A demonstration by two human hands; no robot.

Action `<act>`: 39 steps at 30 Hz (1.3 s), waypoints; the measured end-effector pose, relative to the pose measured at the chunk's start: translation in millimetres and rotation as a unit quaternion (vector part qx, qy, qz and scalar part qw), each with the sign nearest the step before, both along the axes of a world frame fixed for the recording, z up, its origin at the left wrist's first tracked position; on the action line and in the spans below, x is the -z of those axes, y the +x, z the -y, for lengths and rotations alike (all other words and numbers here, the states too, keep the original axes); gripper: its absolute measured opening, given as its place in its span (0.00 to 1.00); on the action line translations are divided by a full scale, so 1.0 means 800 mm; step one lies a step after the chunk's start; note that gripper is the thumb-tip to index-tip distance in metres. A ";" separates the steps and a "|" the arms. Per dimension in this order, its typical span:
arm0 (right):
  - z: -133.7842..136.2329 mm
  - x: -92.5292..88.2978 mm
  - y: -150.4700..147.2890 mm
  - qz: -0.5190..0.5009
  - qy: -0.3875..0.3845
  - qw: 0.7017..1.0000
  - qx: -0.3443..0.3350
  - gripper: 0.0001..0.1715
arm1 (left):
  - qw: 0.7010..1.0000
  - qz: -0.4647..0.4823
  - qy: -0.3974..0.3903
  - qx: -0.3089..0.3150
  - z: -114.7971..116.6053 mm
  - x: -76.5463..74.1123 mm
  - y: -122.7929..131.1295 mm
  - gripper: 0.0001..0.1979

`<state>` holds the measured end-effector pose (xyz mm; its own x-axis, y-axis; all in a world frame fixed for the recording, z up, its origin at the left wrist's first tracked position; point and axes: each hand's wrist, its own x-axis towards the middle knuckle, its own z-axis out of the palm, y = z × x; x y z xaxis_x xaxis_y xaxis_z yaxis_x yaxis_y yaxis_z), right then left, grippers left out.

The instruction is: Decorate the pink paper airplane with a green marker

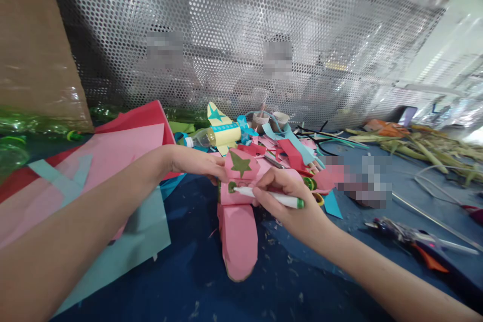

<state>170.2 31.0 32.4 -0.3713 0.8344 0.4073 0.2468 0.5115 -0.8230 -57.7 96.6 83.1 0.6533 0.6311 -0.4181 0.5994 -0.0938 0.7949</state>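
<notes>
My right hand (283, 195) is closed around a white felt-tip marker (281, 198) with a green end. The tip touches a green patch on the pink body of a toy airplane (239, 241), made from a paper-covered bottle. One rounded wing points toward me; the far wing carries a dark green star (240, 163). My left hand (204, 163) grips the airplane at its left end, fingers partly hidden behind it. A green bottle cap (310, 183) shows at its right end. Just behind stands a second airplane (226, 134) in yellow and blue paper with a white cap.
Pink, red and light blue paper sheets (151, 234) lie at left, near green bottles (13, 156). Paper scraps (290, 153) and cups (260, 119) are behind the airplane. A glue gun (403, 236) lies at right. Perforated silver sheeting (226, 25) rises at the back.
</notes>
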 end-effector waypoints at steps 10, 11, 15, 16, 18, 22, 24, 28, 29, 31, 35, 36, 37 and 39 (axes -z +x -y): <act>0.000 0.003 0.002 0.001 -0.011 1.000 -0.005 0.11 | 1.000 -0.008 -0.007 -0.006 -0.001 0.002 0.000 0.17; 0.000 0.003 0.002 0.000 -0.012 1.000 -0.005 0.11 | 1.000 -0.010 -0.008 -0.004 -0.001 0.001 0.001 0.17; 0.001 0.001 0.001 -0.005 -0.016 1.000 -0.010 0.12 | 1.000 -0.013 -0.005 0.000 -0.001 0.001 0.000 0.16; 0.001 0.001 0.001 -0.005 -0.013 1.000 -0.010 0.12 | 1.000 -0.014 -0.004 0.000 -0.001 0.001 0.000 0.16; 0.001 -0.001 0.000 -0.006 -0.004 1.000 -0.008 0.12 | 1.000 -0.014 -0.005 0.009 -0.002 0.002 0.000 0.19; 0.000 -0.001 -0.001 0.002 0.007 1.000 -0.006 0.12 | 0.999 -0.017 -0.008 0.029 -0.004 0.003 -0.001 0.22; 0.000 0.000 -0.001 0.002 0.003 1.000 -0.006 0.12 | 0.999 -0.024 -0.007 0.027 -0.004 0.002 -0.001 0.22; 0.001 0.000 0.001 0.003 0.006 1.000 -0.005 0.12 | 0.999 -0.020 -0.008 0.032 -0.003 0.001 0.000 0.21; 0.001 0.000 0.001 0.005 0.008 1.000 -0.008 0.12 | 0.999 -0.017 -0.008 0.031 -0.003 0.001 0.000 0.21; 0.001 0.000 0.001 0.009 0.006 1.000 -0.008 0.12 | 1.000 -0.010 -0.007 0.018 -0.001 0.001 0.000 0.21; 0.002 -0.001 -0.002 0.018 0.002 1.000 0.005 0.12 | 1.000 0.006 0.002 -0.015 0.000 0.002 0.000 0.19; 0.003 -0.002 -0.002 0.017 0.001 1.000 0.005 0.12 | 1.000 0.007 0.002 -0.013 0.000 0.002 0.000 0.18; 0.003 -0.003 -0.002 0.011 -0.003 1.000 0.005 0.13 | 1.000 0.008 0.000 -0.006 0.000 0.002 0.000 0.18; 0.003 -0.007 0.002 -0.019 -0.023 0.999 0.010 0.14 | 1.000 0.010 -0.005 0.016 -0.001 0.002 0.000 0.18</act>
